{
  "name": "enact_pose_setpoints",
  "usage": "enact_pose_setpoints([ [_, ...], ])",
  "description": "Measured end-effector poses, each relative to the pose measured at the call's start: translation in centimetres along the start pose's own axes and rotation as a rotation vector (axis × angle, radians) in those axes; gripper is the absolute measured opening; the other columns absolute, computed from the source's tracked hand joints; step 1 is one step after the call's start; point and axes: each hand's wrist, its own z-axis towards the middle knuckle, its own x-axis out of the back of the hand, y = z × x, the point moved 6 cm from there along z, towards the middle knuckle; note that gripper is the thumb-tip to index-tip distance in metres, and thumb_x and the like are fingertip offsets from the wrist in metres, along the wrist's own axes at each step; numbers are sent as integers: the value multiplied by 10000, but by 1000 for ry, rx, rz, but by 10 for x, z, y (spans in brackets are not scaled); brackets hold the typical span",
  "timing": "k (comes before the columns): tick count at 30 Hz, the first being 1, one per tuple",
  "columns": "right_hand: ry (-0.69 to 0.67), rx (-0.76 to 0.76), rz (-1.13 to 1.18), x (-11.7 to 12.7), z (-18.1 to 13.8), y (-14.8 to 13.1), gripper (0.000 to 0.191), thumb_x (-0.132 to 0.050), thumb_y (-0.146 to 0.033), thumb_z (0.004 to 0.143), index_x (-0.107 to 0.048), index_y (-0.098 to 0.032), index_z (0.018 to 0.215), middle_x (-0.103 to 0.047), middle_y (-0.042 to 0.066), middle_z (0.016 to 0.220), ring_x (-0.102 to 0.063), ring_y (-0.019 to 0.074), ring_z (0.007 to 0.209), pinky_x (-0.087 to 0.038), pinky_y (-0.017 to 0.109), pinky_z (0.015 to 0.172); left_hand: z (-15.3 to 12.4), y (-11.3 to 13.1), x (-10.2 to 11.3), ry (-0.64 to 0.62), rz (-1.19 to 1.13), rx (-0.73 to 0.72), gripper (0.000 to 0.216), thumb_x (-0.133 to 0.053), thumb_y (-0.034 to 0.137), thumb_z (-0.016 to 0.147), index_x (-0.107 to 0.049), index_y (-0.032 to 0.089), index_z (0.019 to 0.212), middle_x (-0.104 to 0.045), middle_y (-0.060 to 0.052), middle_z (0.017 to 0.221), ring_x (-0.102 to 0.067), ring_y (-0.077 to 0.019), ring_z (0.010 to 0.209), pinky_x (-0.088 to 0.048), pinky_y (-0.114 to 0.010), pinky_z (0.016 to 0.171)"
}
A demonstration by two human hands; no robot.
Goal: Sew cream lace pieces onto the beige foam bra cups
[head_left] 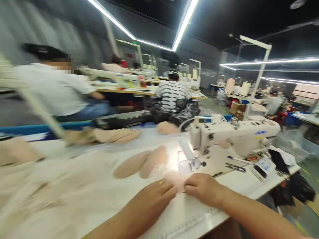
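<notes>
A pale pink fabric piece (176, 181) lies on the white table in front of the needle area of a sewing machine (239, 136). My left hand (157, 197) has its fingers closed on the near left side of this piece. On the right edge, my right hand (203, 189) pinches it between bent fingers and thumb. Part of the piece is hidden under my fingers. Just beyond my left hand rest two beige-pink oval pieces (156, 161), one overlapping the other. The machine's lamp throws a bright glare beside the needle, which is too blurred to make out.
Cream fabric (59, 186) spreads over the table's left side. Right of the machine bed lie thread snips (235, 167), a pen (239, 160) and a small white box (264, 167). A thread stand (259, 73) rises behind. Other people sit at machines farther off.
</notes>
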Motion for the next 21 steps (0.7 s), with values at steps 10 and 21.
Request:
enact_pose_setpoints([
  [10, 120, 74, 139, -1, -14, 56, 278, -461, -70, 1008, -671, -225, 1102, -738, 62, 1146, -618, 208, 1005, -513, 316, 811, 46, -18, -20, -148, 117, 79, 265, -635, 105, 872, -504, 188, 657, -543, -36, 743, -507, -195, 629, -298, -323, 516],
  [21, 111, 13, 335, 17, -25, 48, 390, -487, -33, 968, -661, -261, 1231, -611, 39, 906, -493, 178, 807, -429, 276, 688, 36, -15, -21, 26, -17, 59, 207, -488, 116, 973, -540, 179, 782, -583, -44, 834, -511, -206, 749, -423, -337, 675],
])
